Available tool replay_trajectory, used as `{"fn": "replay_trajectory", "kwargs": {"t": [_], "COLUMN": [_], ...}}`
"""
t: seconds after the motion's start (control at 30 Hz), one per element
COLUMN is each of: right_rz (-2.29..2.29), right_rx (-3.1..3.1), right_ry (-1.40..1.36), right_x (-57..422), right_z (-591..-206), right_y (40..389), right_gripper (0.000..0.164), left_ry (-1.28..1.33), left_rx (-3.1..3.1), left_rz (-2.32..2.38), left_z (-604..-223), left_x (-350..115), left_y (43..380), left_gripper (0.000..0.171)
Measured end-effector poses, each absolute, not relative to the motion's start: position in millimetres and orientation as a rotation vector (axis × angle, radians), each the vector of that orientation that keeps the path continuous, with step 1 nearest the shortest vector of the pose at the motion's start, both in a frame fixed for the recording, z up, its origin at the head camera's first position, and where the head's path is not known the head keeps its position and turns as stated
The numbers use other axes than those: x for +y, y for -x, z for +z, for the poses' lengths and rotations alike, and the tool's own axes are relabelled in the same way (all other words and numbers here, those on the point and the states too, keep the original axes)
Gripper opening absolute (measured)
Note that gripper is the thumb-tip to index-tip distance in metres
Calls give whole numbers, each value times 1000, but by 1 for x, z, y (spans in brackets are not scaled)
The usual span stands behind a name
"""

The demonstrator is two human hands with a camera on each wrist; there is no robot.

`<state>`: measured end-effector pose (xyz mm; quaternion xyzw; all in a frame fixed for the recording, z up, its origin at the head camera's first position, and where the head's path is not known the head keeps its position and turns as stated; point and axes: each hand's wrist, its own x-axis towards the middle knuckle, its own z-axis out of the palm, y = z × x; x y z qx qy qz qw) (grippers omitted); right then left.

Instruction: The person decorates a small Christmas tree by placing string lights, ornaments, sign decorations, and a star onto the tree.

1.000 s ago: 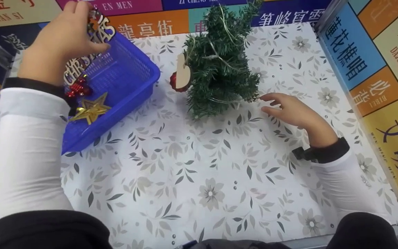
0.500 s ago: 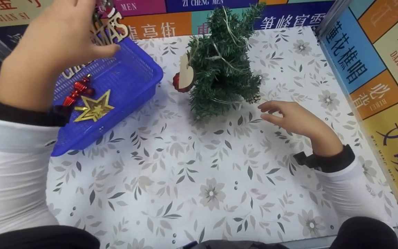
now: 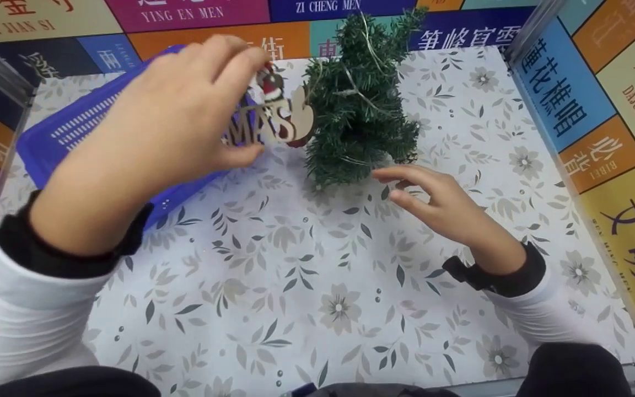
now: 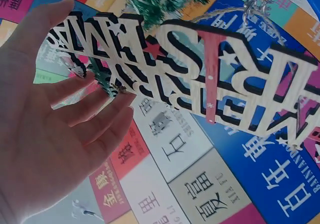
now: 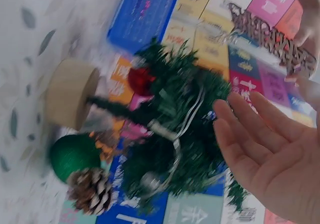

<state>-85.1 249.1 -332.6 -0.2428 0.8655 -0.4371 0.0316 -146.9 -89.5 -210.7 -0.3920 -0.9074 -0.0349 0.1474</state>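
Note:
My left hand (image 3: 177, 105) pinches a wooden "Merry Christmas" sign (image 4: 214, 74) by one end, between thumb and fingers. Its cut-out letters, with small stars, stretch away from the palm in the left wrist view. In the head view only the sign's "MAS" end shows, close to the left side of a small Christmas tree (image 3: 359, 105). My right hand (image 3: 439, 204) hovers by the tree's lower right, fingers loosely extended and holding nothing. The right wrist view shows the tree's wooden base (image 5: 70, 94), a red ball (image 5: 141, 80), a green ball (image 5: 75, 156) and a pine cone (image 5: 90, 191).
A blue plastic basket (image 3: 44, 143) stands at the back left, partly covered by my left hand and forearm; its contents are hidden. Panels with printed lettering (image 3: 598, 82) wall the flower-patterned tabletop (image 3: 295, 309) at the back and sides.
My left hand has carried the sign from above the basket rightward to the tree's left side. My right hand has shifted slightly left and toward the person.

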Motion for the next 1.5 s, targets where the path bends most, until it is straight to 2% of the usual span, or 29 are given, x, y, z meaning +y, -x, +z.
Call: {"fn": "replay_trajectory", "kwargs": {"t": [0.1,0.23,0.4,0.57,0.67,0.97,1.27,1.4,1.5], "right_rz": [-1607,-1882,-1946,-1930,-1898,-1798,-1764,-1760,-1773], "right_rx": [2530,2270,2165,2151,2159,2182,2231,2234,2209], "right_ry": [841,859,742,562,482,246,115,87,59], "right_x": [238,228,223,223,222,217,223,229,237], "right_z": [-327,-325,-332,-340,-342,-362,-379,-381,-380], "right_y": [81,78,75,72,71,75,79,78,78], "right_gripper": [34,46,64,70,65,35,32,33,34], "left_ry": [1220,1324,1394,1424,1415,1343,1316,1362,1290], "left_rx": [-2580,-2530,-2487,-2503,-2536,-2543,-2567,-2633,-2843], "left_rz": [-68,-59,-51,12,63,141,167,-29,-313], "left_z": [-219,-239,-259,-273,-283,-316,-342,-340,-326], "left_x": [-74,-53,-31,-13,-4,22,31,19,3], "left_y": [133,118,99,88,87,89,89,98,110], "left_gripper": [92,90,88,87,86,85,86,88,80]}}
